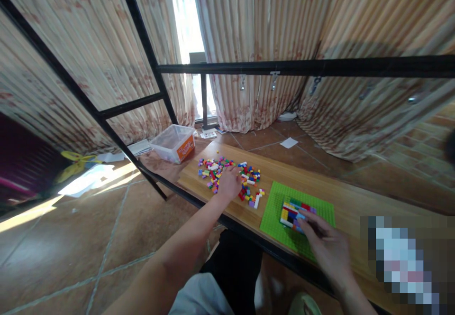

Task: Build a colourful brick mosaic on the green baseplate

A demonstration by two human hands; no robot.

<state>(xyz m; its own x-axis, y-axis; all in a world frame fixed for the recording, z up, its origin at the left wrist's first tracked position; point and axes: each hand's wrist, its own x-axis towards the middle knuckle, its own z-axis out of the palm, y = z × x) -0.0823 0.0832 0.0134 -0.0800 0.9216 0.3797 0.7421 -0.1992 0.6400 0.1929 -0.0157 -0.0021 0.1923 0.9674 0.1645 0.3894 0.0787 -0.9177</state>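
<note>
My left hand (230, 183) reaches into a loose heap of small multicoloured building bricks (213, 168) on the wooden table. Its fingers look spread and point down among the pieces, with the tips partly hidden. To the right lies a green studded baseplate (275, 199). A low block structure (289, 210) of white, yellow, red, blue and purple bricks stands on it. My right hand (329, 244) is at that structure's near right side, thumb and forefinger closed together at a light blue brick (301, 215). The other right fingers curl under and are partly hidden.
The narrow wooden table (351, 210) has a black metal rail along its near edge. A clear plastic box (167, 139) with an orange label stands on the tiled floor behind it. A black metal frame (249, 68) and patterned curtains (231, 21) rise behind. Papers (289, 142) lie on the floor.
</note>
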